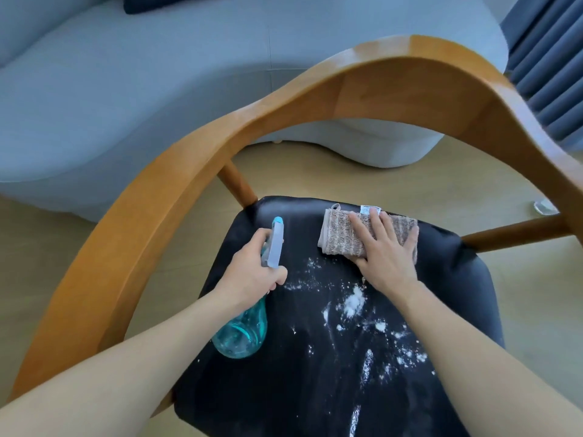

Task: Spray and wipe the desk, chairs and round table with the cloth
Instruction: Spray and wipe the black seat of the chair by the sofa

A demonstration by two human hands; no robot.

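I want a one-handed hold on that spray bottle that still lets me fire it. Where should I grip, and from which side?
Judging by its pose, grip the spray bottle at the narrow neck under the grey head, coming from behind, as the left hand does: nozzle pointing away, the wide teal body hanging below.

My left hand [252, 272] grips the spray bottle [249, 313] above the chair seat [315, 389]; my right hand [386, 250] presses the cloth [344, 238] flat at its far edge; white powder [355, 302] lies nearer.

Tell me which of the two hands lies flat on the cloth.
The right hand: its fingers lie straight, pressing the brown cloth onto the black chair seat. The left hand instead grips the teal spray bottle.
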